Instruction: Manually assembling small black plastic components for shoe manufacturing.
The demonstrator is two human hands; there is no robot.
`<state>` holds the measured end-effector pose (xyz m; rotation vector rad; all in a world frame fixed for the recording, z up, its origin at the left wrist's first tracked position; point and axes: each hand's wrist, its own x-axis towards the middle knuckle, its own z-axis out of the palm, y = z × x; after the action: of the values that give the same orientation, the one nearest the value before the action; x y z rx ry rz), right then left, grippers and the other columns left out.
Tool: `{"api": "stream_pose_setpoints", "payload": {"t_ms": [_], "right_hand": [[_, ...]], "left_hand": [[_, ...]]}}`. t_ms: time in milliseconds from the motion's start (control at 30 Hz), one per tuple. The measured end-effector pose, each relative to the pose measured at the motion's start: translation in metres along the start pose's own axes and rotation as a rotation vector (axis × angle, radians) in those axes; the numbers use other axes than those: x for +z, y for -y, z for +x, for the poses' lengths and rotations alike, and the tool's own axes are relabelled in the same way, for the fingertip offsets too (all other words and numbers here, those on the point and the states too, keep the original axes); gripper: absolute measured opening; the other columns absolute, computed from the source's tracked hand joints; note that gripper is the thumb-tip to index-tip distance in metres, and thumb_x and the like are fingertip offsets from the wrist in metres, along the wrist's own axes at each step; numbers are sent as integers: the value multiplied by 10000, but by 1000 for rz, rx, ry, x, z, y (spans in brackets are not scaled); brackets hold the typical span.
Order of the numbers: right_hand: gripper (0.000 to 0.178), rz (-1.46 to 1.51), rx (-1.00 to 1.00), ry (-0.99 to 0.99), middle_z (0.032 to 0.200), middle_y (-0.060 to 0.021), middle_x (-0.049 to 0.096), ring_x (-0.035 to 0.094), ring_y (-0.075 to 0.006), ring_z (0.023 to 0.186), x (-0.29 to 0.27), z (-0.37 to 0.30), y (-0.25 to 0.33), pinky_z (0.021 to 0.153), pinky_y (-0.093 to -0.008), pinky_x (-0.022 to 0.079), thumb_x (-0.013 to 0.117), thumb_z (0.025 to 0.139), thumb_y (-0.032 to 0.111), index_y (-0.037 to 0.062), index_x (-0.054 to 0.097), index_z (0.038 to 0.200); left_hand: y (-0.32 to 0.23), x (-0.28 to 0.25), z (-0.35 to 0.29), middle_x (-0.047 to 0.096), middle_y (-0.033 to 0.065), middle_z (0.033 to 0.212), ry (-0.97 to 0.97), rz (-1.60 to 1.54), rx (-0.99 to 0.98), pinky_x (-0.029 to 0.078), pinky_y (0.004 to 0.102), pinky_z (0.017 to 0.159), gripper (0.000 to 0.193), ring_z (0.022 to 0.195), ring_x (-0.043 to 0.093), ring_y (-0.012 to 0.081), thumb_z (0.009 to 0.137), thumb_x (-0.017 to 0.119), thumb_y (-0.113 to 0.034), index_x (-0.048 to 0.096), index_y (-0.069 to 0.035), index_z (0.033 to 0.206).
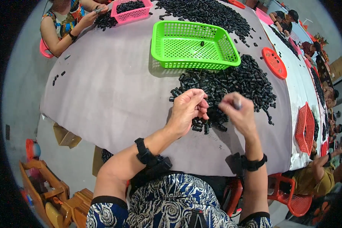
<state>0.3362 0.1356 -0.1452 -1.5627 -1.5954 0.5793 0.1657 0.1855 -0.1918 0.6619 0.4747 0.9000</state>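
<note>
My left hand (187, 111) is over the near edge of a heap of small black cylindrical parts (249, 81), its fingers curled together. Whatever sits between those fingertips is too small or hidden to make out. To its right, my right hand (242, 116) is closed around a small grey object (237, 103), its kind unclear; the fingers are slightly blurred. A gap separates the two hands. Just beyond the heap stands a bright green plastic basket (193, 62) with a single black part (202, 43) inside.
A larger black heap (205, 13) lies at the back, near a pink basket (132, 14). A round red lid-like tray (274, 63) and a red basket (304, 128) are on the right. A co-worker (59, 32) sits far left; others line the right side. Wooden chairs (51, 190) stand lower left.
</note>
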Motion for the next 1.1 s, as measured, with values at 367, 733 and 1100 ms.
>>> {"api": "stream_pose_setpoints", "payload": {"t_ms": [367,733,1100], "right_hand": [[150,-409,-155,166,694,-89,541,566,-284,644,15,-11,-9,556,-371,443,673,640,106,54,592,755],[99,134,16,-5,666,-3,527,482,-108,570,26,-12,-14,506,-242,375,646,658,27,28,580,732],[73,721,235,26,760,-70,642,457,-29,528,13,-19,-8,469,-175,365,537,741,-29,27,521,785]], "left_hand": [[3,-1,1,544,15,710,-21,46,14,457,242,520,173,605,513,86,918,500,-210,547,-43,920],[4,0,-2,539,23,740,-28,141,44,442,215,531,143,632,512,82,912,505,-161,542,-28,946],[4,9,-8,543,17,780,81,283,58,456,191,541,142,665,512,55,904,517,-142,540,-28,987]]}}
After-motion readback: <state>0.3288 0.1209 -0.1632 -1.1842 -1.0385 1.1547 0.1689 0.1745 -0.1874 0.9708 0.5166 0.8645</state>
